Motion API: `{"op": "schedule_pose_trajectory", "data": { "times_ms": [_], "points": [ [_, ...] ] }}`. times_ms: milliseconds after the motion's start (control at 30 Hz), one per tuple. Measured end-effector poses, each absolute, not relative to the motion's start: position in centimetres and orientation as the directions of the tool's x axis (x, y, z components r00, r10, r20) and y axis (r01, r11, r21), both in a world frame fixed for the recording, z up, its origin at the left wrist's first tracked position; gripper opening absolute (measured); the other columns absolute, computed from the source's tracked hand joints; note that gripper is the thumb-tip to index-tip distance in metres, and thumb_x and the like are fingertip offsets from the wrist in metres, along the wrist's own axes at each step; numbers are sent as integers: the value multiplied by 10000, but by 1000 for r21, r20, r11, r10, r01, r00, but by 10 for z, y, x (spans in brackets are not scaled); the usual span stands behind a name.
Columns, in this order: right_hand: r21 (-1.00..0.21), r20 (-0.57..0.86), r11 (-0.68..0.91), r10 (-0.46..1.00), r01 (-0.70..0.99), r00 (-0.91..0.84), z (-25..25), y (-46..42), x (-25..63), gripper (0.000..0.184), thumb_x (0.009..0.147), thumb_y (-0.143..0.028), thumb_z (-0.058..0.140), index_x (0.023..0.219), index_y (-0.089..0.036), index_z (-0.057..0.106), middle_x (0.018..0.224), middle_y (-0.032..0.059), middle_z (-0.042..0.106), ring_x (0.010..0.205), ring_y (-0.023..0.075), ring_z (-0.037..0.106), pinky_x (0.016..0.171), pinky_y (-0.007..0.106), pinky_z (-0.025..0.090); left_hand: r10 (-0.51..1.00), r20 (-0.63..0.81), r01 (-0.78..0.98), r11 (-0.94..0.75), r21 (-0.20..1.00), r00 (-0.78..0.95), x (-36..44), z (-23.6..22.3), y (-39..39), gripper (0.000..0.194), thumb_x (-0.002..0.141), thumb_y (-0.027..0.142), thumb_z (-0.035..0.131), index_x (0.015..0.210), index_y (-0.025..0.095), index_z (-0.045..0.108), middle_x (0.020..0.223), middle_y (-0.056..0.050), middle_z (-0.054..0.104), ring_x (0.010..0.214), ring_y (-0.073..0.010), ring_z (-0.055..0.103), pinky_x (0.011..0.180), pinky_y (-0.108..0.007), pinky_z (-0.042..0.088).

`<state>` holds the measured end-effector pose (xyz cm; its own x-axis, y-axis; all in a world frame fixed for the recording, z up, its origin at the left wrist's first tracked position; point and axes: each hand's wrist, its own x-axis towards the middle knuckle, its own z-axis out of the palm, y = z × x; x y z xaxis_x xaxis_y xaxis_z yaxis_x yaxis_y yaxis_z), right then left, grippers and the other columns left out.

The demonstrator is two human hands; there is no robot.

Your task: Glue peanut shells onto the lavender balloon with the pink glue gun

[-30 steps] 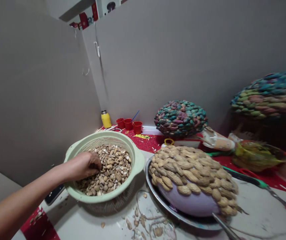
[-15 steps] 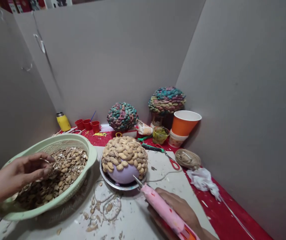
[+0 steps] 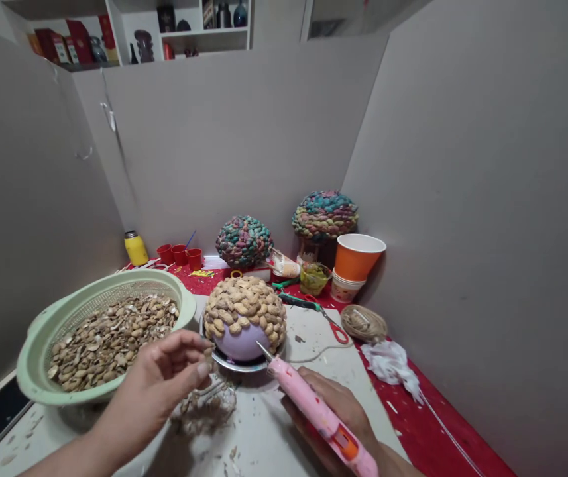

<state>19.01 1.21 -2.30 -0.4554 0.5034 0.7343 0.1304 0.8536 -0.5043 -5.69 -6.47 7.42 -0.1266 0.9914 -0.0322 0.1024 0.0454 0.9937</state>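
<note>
My right hand (image 3: 338, 401) is wrapped round a pink hot glue gun (image 3: 308, 401). The gun's metal nozzle points at the bare lilac front of a balloon-like ball (image 3: 240, 343), close to its surface. Rows of peanut shells (image 3: 244, 301) cover the ball's top and sides, and it rests in a shallow metal dish (image 3: 236, 365). In front of the dish, left of the nozzle, my left hand (image 3: 164, 374) has thumb and fingertips pinched on what looks like a peanut shell (image 3: 209, 356), partly hidden by the fingers. A green colander (image 3: 35, 361) full of shells stands at the left.
Behind the ball are two coloured shell-covered domes (image 3: 244, 242), red cups (image 3: 179, 254), a yellow bottle (image 3: 136, 248) and an orange paper cup (image 3: 358, 260). Red-handled scissors (image 3: 338, 332), a twine coil (image 3: 364, 323) and white tissue (image 3: 392, 364) lie at the right.
My left hand has left the colander and come right, near the dish, with fingers pinched. My right hand still points the glue gun at the ball. The view has tilted up.
</note>
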Motion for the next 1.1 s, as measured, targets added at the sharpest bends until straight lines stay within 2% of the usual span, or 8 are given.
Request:
{"op": "schedule_pose_trajectory", "data": {
  "times_ms": [67, 200, 367, 533, 767, 967, 1100],
  "points": [
    [-457, 775, 882, 460, 117, -433, -24, 12, 189, 184, 974, -263, 468, 798, -218, 496, 640, -3, 512, 538, 158, 505, 503, 264, 388, 986, 31, 92, -17, 996, -163, -43, 71, -57, 308, 688, 431, 765, 854, 200, 647, 698, -10, 646, 652, -155, 590, 622, -263, 503],
    [-409, 812, 908, 407, 91, -419, -21, 13, 186, 192, 971, -274, 477, 790, -211, 482, 619, -16, 474, 501, 143, 449, 465, 258, 330, 947, 179, 91, -160, 983, -267, -35, 65, -42, 212, 745, 342, 737, 837, 176, 643, 774, -13, 665, 724, -143, 605, 670, -234, 496],
    [-373, 841, 928, 340, 4, -422, -14, 19, 184, 294, 1014, -376, 406, 769, -218, 446, 591, -27, 439, 489, 132, 418, 445, 250, 309, 950, 166, 34, -163, 986, -263, -40, 57, -30, 195, 752, 316, 742, 849, 164, 665, 778, -13, 681, 723, -135, 613, 678, -225, 499],
    [-377, 841, 926, 337, -12, -424, -12, 20, 184, 274, 1022, -347, 390, 795, -212, 464, 589, -25, 450, 490, 130, 423, 445, 246, 317, 955, 149, 3, -154, 988, -256, -40, 54, -27, 178, 732, 307, 755, 805, 157, 691, 709, 0, 683, 646, -114, 600, 620, -202, 487],
    [-424, 818, 904, 358, -51, -451, -16, 21, 186, 242, 997, -346, 436, 813, -204, 498, 607, -13, 471, 511, 141, 435, 466, 255, 331, 913, 250, 178, -201, 963, -323, -38, 49, -21, 119, 713, 267, 751, 776, 168, 740, 742, -21, 737, 683, -135, 627, 631, -202, 502],
    [-415, 823, 907, 341, -71, -453, -15, 22, 185, 237, 1017, -315, 404, 826, -205, 493, 621, -16, 466, 522, 138, 444, 473, 250, 333, 877, 308, 219, -240, 946, -368, -38, 42, -17, 105, 712, 260, 753, 785, 185, 748, 756, -20, 759, 691, -149, 665, 646, -215, 535],
    [-424, 814, 903, 346, -71, -467, -15, 22, 186, 212, 1006, -308, 413, 837, -206, 491, 633, -13, 473, 529, 144, 452, 475, 255, 336, 845, 387, 328, -271, 905, -369, -39, 37, -18, 85, 738, 246, 734, 804, 193, 744, 764, -15, 755, 671, -146, 666, 630, -218, 544]
  ]
}}
